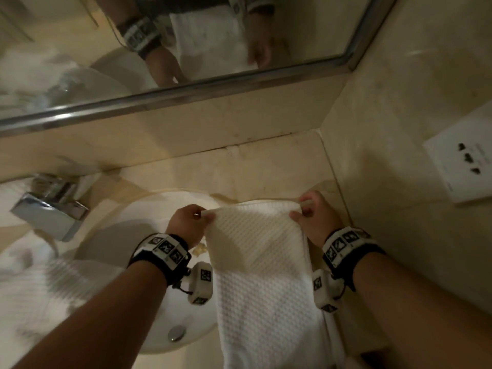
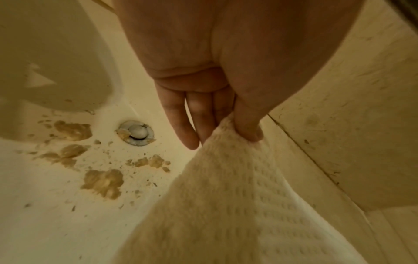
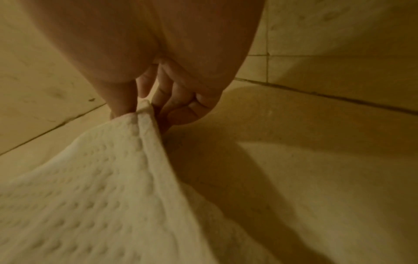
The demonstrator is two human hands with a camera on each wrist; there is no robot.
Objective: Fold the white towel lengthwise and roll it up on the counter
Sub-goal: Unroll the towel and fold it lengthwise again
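Black wristbands (image 1: 159,255) carry white marker-patterned blocks.

Towel (image 1: 266,288) runs off bottom edge.

A dim, warm yellow cast is seen in all views. Motion blur is found left of the tap (image 1: 50,211), where glare is caught on the metal. Soft shadows are thrown across the sink (image 2: 56,205), and straight lines are bent near the edges
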